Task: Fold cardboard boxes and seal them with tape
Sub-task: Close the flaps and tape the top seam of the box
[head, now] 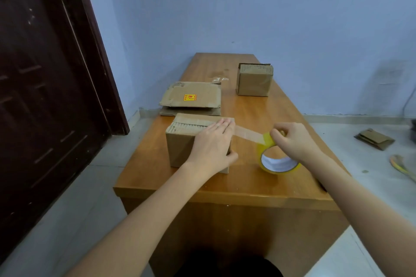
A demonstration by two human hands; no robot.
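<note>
Sealing the box [180, 141]: my left hand [211, 148] presses flat and open; right fingers [278, 132] grip the tape roll [275, 157]. Next, cut the strip.

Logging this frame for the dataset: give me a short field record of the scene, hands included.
surface: wooden table
active box: near box, top being taped
left hand: presses tape on box's right end
right hand: grips tape roll
tape strip: stretched from box to roll
flat stock: flattened cardboard
far box: upright, far right
</note>
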